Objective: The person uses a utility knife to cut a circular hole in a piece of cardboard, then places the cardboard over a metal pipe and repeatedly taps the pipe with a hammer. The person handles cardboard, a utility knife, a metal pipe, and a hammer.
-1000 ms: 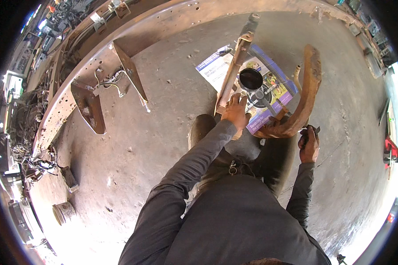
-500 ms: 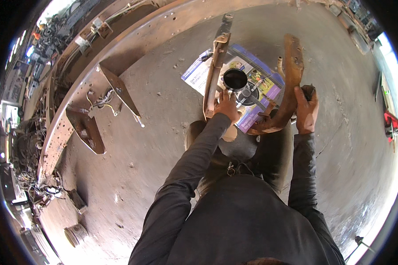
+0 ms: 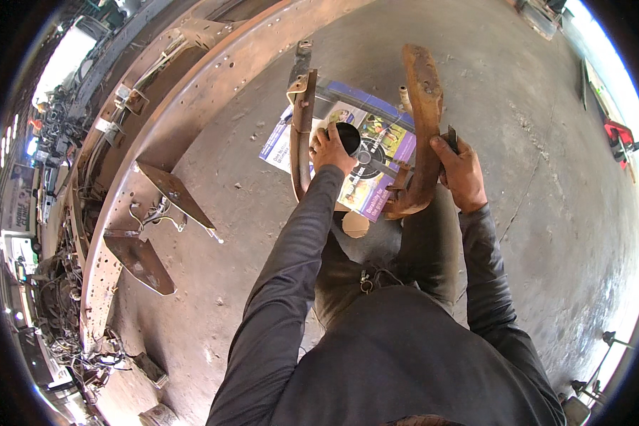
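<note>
My left hand (image 3: 330, 152) is closed round the near-left side of a black round cup (image 3: 349, 137), whose dark opening faces up. The cup stands on a colourful printed sheet (image 3: 389, 136) in front of my knees. In my right hand (image 3: 464, 176) a small dark flat piece (image 3: 452, 134) is pinched between thumb and fingers; its kind cannot be made out. That hand is right beside a curved, rusty metal bracket (image 3: 424, 92) lying along the sheet's right side. A narrower rusty bracket (image 3: 302, 131) lies on the left, next to my left hand.
A long rusty vehicle frame rail (image 3: 213, 67) curves along the left, with angled brackets (image 3: 143, 263) and loose wires jutting out. A dark strap-like metal piece (image 3: 302, 60) lies beyond the left bracket. A red tool (image 3: 618, 138) is at the far right.
My left hand has moved from just in front of the cup to grip its side. The right hand's dark piece is turned more edge-on and nearer the curved bracket. The view has shifted.
</note>
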### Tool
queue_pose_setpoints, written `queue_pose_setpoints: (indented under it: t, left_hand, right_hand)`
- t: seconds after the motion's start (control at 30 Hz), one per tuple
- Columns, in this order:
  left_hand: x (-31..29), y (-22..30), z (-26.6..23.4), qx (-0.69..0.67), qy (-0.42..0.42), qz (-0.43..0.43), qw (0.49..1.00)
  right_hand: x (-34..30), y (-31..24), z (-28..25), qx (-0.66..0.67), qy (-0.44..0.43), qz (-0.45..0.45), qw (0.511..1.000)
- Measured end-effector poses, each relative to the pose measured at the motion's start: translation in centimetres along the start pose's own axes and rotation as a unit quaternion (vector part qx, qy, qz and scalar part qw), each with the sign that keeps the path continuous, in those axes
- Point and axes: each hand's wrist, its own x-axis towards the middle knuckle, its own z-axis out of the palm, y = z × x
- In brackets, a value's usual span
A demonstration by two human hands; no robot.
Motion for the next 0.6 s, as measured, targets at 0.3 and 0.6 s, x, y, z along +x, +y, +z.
queue_pose_setpoints:
  t: [0.3, 0.6]
  left_hand:
    - [-1.8, -1.9, 2.4, -0.071, 0.091, 0.016, 0.993]
    - [-18.5, -5.5, 6.9, -0.072, 0.08, 0.132, 0.985]
  right_hand:
    - [-0.8, 0.2, 1.1, 0.007, 0.004, 0.022, 1.0]
    - [-0.4, 0.6, 0.0, 0.018, 0.005, 0.044, 0.999]
